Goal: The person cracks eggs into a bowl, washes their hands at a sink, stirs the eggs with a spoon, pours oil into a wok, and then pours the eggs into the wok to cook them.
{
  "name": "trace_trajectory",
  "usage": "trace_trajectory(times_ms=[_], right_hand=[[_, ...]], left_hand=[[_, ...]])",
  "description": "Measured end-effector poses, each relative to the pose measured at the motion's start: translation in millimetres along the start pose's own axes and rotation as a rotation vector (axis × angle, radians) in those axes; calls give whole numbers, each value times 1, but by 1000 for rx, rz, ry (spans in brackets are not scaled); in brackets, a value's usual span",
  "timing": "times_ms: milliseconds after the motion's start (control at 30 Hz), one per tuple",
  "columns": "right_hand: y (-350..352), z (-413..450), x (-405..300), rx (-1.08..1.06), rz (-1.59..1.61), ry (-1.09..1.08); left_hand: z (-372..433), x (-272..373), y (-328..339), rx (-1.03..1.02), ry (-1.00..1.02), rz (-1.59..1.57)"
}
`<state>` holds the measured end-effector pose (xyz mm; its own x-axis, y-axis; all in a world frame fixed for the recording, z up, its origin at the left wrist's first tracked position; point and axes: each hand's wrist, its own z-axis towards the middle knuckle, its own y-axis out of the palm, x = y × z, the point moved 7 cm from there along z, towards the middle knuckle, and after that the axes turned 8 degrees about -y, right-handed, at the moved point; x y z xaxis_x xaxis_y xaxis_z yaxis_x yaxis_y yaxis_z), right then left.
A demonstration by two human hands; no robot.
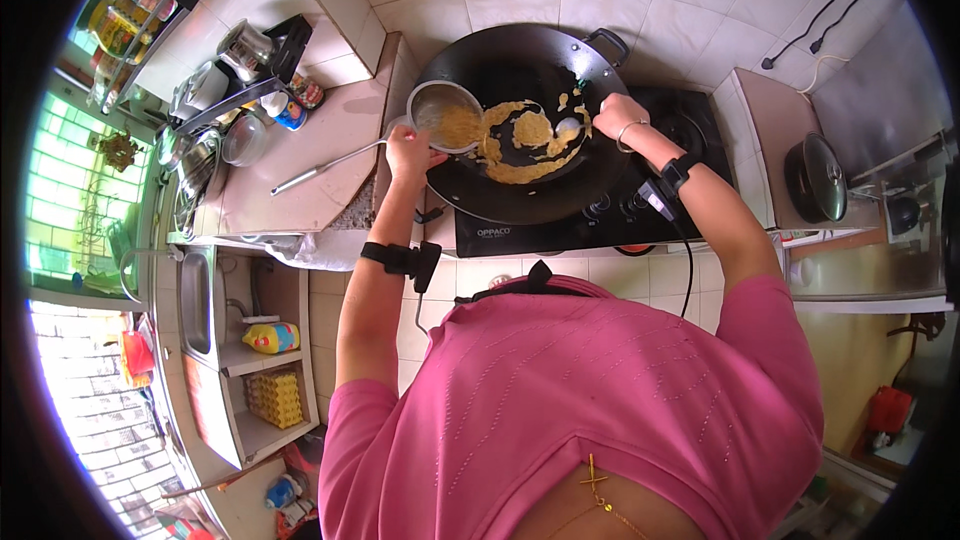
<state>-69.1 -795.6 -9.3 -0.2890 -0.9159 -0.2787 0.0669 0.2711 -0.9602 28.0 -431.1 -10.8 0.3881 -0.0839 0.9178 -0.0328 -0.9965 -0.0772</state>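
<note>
My left hand [409, 156] grips a metal bowl [426, 109] by its near side. The bowl is tilted over the left part of a large black wok [525, 206], and a yellowish batter-like mixture [456, 126] lies inside it. My right hand [624, 118] is closed around a spoon [568, 124], whose bowl rests among the food in the wok; its handle is mostly hidden by my fingers. Yellow cooked mixture [531, 129] forms a central patch with a broken ring around it. A long metal handle [319, 171] extends left from beside my left hand; whether it joins the bowl cannot be told.
Beneath the wok is a black gas hob [517, 238] with knobs in front. On the left counter [300, 142] stand bottles and a plastic tub [244, 140]. A lidded pot [817, 178] sits at right. Below left, a shelf holds an oil bottle [271, 338] and egg trays [274, 399].
</note>
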Motion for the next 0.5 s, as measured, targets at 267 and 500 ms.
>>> trace_trajectory(times_ms=[267,500], right_hand=[[-7,14,-41,352,-213,-347],[-57,-23,-98,537,87,-612]], left_hand=[[1,10,18,-41,13,26],[13,20,53,-129,81,135]])
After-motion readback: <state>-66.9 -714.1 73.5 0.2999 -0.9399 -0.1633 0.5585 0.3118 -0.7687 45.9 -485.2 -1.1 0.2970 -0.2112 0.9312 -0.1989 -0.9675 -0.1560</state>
